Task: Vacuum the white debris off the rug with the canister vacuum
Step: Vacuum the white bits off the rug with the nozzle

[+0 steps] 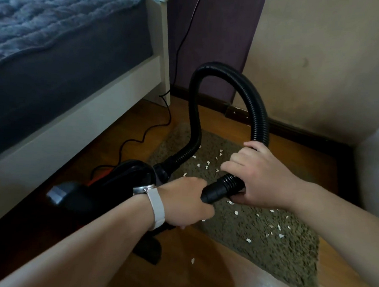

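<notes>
A black canister vacuum (118, 183) sits on the wooden floor beside the bed. Its ribbed black hose (259, 107) arches up and back down over the shaggy grey-brown rug (272, 253). White debris (207, 164) lies scattered across the rug, with one scrap on the floor. My right hand (261, 175) grips the hose just above its smooth black end cuff (216, 191). My left hand (185, 202), with a white-strapped watch on the wrist, is curled around a black attachment at the cuff's open end; most of that piece is hidden beneath my hand.
A white bed frame (80, 120) with a grey-blue quilt fills the left. The black power cord (140, 138) snakes over the floor from the wall to the vacuum. A dark skirting board runs along the beige wall. A white object stands at the right edge.
</notes>
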`<state>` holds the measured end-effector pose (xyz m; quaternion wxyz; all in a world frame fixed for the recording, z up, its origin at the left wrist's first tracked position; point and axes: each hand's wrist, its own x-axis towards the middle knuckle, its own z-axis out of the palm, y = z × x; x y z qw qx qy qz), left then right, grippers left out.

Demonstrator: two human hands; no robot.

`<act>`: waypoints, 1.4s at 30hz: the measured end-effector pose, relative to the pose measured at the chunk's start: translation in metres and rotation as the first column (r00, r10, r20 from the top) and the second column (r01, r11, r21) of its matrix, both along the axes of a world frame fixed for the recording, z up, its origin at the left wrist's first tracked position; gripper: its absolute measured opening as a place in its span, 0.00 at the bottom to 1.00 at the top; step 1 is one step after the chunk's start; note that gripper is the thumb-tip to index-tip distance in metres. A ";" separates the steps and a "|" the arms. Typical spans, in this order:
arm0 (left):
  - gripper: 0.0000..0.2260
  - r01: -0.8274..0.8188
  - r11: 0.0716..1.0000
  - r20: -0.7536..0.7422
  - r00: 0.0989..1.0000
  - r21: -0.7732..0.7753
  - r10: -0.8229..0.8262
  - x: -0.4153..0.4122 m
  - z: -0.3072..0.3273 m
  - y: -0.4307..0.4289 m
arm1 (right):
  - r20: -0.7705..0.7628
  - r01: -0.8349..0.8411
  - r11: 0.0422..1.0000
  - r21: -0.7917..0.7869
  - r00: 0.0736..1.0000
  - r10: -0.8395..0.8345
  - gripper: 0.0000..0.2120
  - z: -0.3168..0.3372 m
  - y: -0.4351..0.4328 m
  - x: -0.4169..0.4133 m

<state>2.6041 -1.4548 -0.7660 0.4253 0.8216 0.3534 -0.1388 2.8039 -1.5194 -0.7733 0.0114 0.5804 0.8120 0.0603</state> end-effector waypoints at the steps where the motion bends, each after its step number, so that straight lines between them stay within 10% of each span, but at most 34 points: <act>1: 0.08 0.014 0.999 -0.015 1.000 -0.033 -0.014 0.001 0.004 0.000 | -0.005 0.005 0.999 -0.035 1.000 -0.005 0.18 0.000 -0.001 -0.001; 5: 0.07 0.154 0.952 -0.153 0.981 0.264 -0.116 0.003 0.030 -0.001 | -0.118 0.074 0.989 -0.130 0.989 -0.090 0.13 0.005 -0.004 -0.005; 9: 0.06 0.098 0.498 -0.092 0.995 0.862 -0.037 0.005 0.044 -0.001 | -0.187 0.283 0.952 -0.113 0.936 -0.300 0.14 0.027 0.002 -0.008; 13: 0.15 -0.219 0.247 0.248 0.964 0.944 -0.092 0.008 0.046 0.006 | -0.327 0.460 0.888 0.000 0.839 -0.435 0.12 0.061 0.008 -0.011; 21: 0.15 -0.321 0.634 0.443 0.895 0.704 -0.039 0.030 0.026 0.007 | -0.797 0.645 0.744 -0.173 0.353 -0.490 0.12 0.125 -0.011 0.025; 27: 0.19 0.006 0.860 0.341 0.916 0.511 -0.209 0.105 0.025 -0.010 | -0.916 0.750 0.575 -0.328 -0.104 -0.388 0.07 0.127 -0.085 0.066; 34: 0.37 0.565 0.787 0.326 0.716 0.248 -0.617 0.210 0.054 -0.112 | -0.890 0.809 0.373 -0.454 -0.396 -0.225 0.06 0.130 -0.187 0.076; 38: 0.25 0.750 0.662 0.372 0.620 -0.021 -0.691 0.230 0.047 -0.169 | -0.856 0.800 0.350 -0.488 -0.516 -0.014 0.06 0.116 -0.236 0.072; 42: 0.13 0.852 0.517 0.234 0.487 0.084 -0.841 0.227 0.039 -0.215 | -0.771 0.748 0.476 -0.463 -0.605 0.201 0.20 0.094 -0.295 0.059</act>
